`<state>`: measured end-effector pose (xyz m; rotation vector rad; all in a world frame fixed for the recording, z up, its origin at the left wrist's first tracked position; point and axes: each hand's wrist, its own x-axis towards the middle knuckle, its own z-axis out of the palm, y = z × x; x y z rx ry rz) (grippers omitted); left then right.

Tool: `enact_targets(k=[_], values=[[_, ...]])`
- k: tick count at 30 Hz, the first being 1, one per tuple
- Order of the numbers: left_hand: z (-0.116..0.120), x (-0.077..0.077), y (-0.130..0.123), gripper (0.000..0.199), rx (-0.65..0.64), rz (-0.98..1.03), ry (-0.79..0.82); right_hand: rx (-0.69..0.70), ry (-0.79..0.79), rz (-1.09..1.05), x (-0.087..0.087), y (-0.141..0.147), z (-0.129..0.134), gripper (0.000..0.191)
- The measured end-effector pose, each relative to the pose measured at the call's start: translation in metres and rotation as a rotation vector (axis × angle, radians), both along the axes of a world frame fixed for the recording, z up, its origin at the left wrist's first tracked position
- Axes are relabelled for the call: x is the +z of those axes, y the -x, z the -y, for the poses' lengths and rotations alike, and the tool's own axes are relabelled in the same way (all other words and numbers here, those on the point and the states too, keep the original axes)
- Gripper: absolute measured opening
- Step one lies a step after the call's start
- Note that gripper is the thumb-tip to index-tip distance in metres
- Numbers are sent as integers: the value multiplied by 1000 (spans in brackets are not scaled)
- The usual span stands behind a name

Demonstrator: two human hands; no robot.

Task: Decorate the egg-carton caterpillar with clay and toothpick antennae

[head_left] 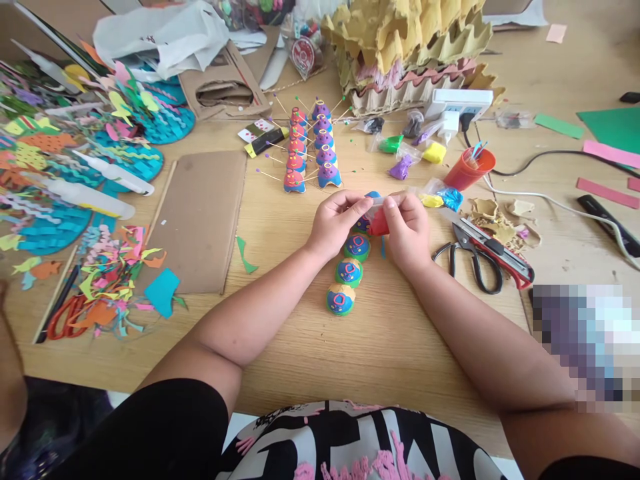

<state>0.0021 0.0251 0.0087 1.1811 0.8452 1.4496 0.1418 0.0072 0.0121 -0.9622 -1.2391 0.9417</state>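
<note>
My left hand (334, 225) and my right hand (409, 233) meet over the table, thumbs and fingers pinching the top of a small clear plastic bag with red clay (379, 222) in it. Directly below and behind them runs a row of blue and green clay-covered domes (349, 272) with red rings; its far end is partly hidden by my hands. Farther back stand a red-and-blue row (295, 162) and a purple-and-blue row (325, 155) of clay-covered egg-carton cups, with faces and thin sticks poking out.
Right of my hands lie black-handled scissors (475, 260), a red utility knife (500, 250) and a red cup (470, 168). Egg cartons (400, 53) and a power strip (460, 100) stand behind. Cardboard (200, 220), paper scraps (120, 267) and glue bottles (85, 197) occupy the left.
</note>
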Motion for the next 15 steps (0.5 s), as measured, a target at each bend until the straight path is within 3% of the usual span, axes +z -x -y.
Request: enact_targets(k=[10,15], values=[[1,6,-2,47,17,43,47,-117,-91,187,1,-10,-2,54],[-1,3,1,50,49,3,59,-191,47,23,-1,-8,-5,48]])
